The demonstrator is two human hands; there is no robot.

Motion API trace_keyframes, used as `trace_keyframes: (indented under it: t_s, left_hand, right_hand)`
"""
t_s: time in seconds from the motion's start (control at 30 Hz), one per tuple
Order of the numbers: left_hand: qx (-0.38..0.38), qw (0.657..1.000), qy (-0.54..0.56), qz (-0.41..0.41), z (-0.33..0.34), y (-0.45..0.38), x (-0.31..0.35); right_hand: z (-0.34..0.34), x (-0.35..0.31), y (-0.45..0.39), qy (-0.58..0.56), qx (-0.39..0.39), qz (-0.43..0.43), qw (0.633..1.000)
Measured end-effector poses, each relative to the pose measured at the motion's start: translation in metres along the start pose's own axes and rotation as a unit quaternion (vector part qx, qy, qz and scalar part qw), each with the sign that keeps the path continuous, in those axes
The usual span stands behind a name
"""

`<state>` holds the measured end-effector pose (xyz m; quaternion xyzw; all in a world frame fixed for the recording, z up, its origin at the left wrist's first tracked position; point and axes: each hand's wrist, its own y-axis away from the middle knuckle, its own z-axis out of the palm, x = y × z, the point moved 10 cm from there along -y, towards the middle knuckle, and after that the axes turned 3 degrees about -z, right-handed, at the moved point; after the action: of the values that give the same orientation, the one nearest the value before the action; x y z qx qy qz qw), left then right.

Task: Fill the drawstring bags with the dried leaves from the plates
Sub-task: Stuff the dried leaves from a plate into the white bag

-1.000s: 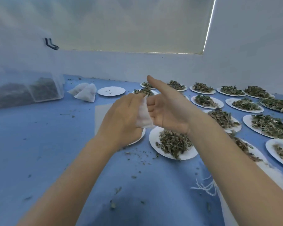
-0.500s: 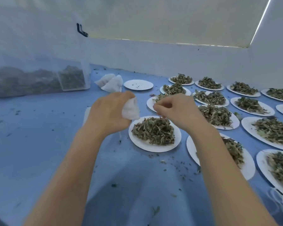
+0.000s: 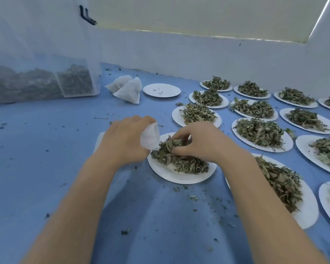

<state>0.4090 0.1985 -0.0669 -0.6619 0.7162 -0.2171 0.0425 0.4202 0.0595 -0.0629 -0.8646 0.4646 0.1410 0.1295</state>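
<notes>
The left hand [image 3: 125, 141] grips a white bag [image 3: 150, 136], fingers curled round it, at the left rim of the near plate [image 3: 171, 175]. The right hand [image 3: 200, 142] has its fingers bent down into the leaves [image 3: 179, 158] on that plate, pinching a clump just beside the bag.

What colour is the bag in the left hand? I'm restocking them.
White, plain and unpatterned. The bag shows clearly in the head view, held by the left hand.
</notes>
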Motion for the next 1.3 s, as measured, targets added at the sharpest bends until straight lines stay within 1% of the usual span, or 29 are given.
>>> trace_keyframes:
  t_s: [0.13,0.23,0.37,0.57,0.67,0.73,0.8,0.9,0.97,1.1,1.2,1.27,1.3]
  left_hand:
    - [-0.022,1.0,0.009,0.0,0.008,0.002,0.003]
    - [-0.027,0.999,0.026,-0.004,0.01,0.002,0.005]
    - [-0.009,0.999,0.051,-0.016,0.007,0.004,0.004]
    - [0.03,0.996,0.084,-0.017,0.0,0.004,0.014]
    - [0.049,0.995,0.09,-0.008,-0.003,0.004,0.023]
    - [0.064,0.992,0.104,0.001,-0.006,0.007,0.029]
    - [0.075,0.99,0.119,0.002,-0.008,0.009,0.035]
    - [0.067,0.988,0.138,-0.02,-0.007,0.009,0.036]
    - [0.057,0.986,0.156,-0.031,-0.006,0.008,0.035]
    - [0.043,0.983,0.173,-0.043,-0.006,0.009,0.035]
    - [0.03,0.984,0.17,-0.047,-0.004,0.01,0.034]
    - [0.023,0.987,0.154,-0.043,-0.002,0.01,0.034]
    - [0.023,0.988,0.148,-0.039,-0.002,0.01,0.035]
  right_hand:
    - [-0.011,0.004,0.001,-0.006,0.025,-0.011,1.0]
    - [-0.029,0.008,0.005,-0.013,0.061,-0.018,0.998]
    - [-0.047,0.006,0.011,0.008,0.095,-0.024,0.995]
    - [-0.047,-0.013,0.008,0.062,0.079,-0.034,0.994]
    - [-0.036,-0.027,0.003,0.096,0.069,-0.06,0.991]
    - [-0.03,-0.036,0.001,0.095,0.068,-0.084,0.99]
    - [-0.027,-0.041,0.001,0.064,0.08,-0.101,0.99]
    - [-0.03,-0.038,0.004,-0.078,0.107,-0.094,0.987]
    - [-0.026,-0.036,0.005,-0.136,0.095,-0.094,0.982]
    - [-0.018,-0.036,0.006,-0.177,0.026,-0.097,0.979]
    - [-0.013,-0.028,0.009,-0.217,-0.026,-0.072,0.973]
    - [-0.014,-0.02,0.01,-0.219,-0.026,-0.057,0.974]
    - [-0.017,-0.016,0.01,-0.221,-0.01,-0.049,0.974]
